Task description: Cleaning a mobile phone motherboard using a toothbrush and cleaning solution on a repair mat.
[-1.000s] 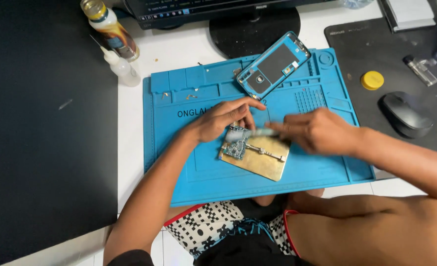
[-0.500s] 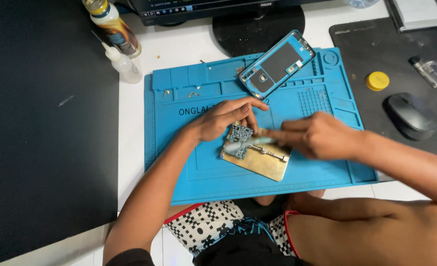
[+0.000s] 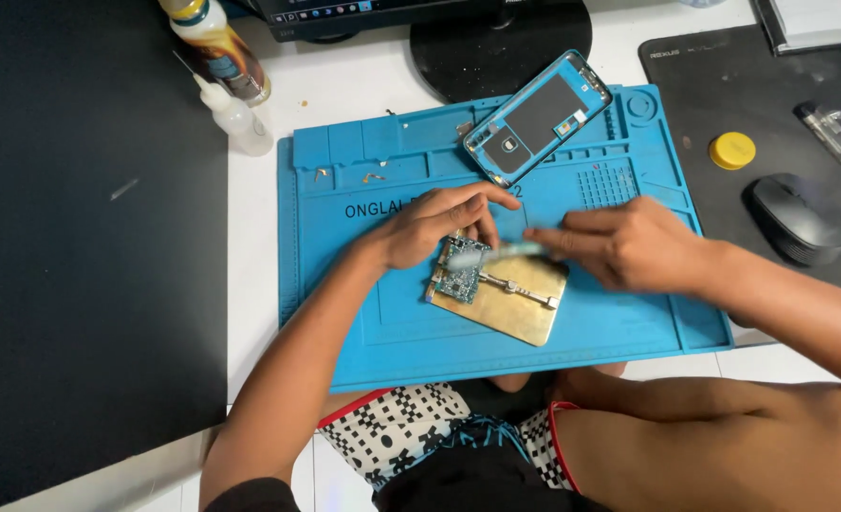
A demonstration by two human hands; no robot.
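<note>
On the blue mat (image 3: 392, 322), left hand (image 3: 436, 226) presses curled fingers onto the circuit board (image 3: 458, 277) while right hand (image 3: 629, 245) pinches a pale tool (image 3: 501, 252) pointing left, tip just right of the board.

Left hand (image 3: 439, 223): palm down, fingers curled, forearm extending toward lower left.
Right hand (image 3: 629, 242): fingers pinched together, pointing left, forearm extending right.
</note>
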